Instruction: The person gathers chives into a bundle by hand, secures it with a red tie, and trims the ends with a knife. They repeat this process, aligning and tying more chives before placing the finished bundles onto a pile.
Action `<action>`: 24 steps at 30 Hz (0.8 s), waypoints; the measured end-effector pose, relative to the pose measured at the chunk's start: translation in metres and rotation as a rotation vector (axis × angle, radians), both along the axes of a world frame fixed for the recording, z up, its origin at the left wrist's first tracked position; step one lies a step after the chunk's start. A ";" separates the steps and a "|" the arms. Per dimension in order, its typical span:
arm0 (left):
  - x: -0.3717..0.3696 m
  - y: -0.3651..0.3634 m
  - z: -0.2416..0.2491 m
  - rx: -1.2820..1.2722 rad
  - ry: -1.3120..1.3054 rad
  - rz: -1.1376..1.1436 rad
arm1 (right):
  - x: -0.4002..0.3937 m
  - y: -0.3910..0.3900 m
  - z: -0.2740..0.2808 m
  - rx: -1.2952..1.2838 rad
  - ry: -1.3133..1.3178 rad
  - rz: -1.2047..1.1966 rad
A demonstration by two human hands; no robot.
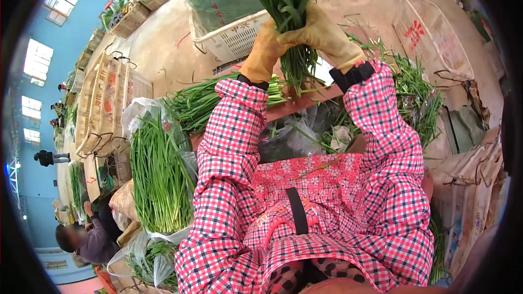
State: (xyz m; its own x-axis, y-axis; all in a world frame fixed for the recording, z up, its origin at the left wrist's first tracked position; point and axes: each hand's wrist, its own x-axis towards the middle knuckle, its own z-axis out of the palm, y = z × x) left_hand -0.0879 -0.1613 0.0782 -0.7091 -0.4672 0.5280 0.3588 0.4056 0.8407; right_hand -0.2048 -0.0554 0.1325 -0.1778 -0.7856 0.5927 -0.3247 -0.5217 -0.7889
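Note:
Both my hands wear yellowish work gloves and are raised at the top middle, wrapped round one bunch of long green leafy stalks [289,8]. My left hand [264,49] grips the bunch from the left side, and my right hand [324,35] from the right, its thumb across the front. The bunch stands roughly upright, with ends hanging below the gloves. Under and left of the hands, more green stalks [207,100] lie on a reddish board [283,110]. A large bundle of stalks [160,177] sits in a clear plastic bag at the left.
A white crate [231,43] with bagged greens stands beyond my left hand, another crate [430,38] at the upper right. Loose greens [417,92] are piled right of the board. Stacked crates [106,98] and a person in a dark top [98,242] are at the left.

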 end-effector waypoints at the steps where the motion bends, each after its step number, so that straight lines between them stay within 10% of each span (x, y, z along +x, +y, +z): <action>1: -0.002 0.000 0.002 -0.033 -0.047 0.010 | 0.003 0.003 0.006 0.026 -0.028 -0.021; 3: -0.013 0.003 0.010 -0.568 -0.154 0.278 | 0.013 0.009 0.022 0.059 -0.014 -0.237; 6: -0.018 0.033 0.033 -0.391 -0.450 0.431 | 0.016 -0.018 0.026 0.286 0.084 -0.708; 7: -0.015 0.019 0.043 -0.267 -0.433 0.243 | 0.002 -0.026 0.012 -0.122 0.136 -0.581; 10: 0.008 0.033 0.074 -0.077 -0.234 -0.129 | -0.013 0.000 0.033 0.028 0.145 -0.444; 13: -0.005 0.007 0.021 -0.383 -0.357 0.214 | -0.026 -0.027 -0.012 -0.311 -0.003 -0.446; 24: 0.007 0.061 0.055 -0.280 -0.529 0.340 | -0.024 -0.012 -0.002 -0.016 -0.272 -0.293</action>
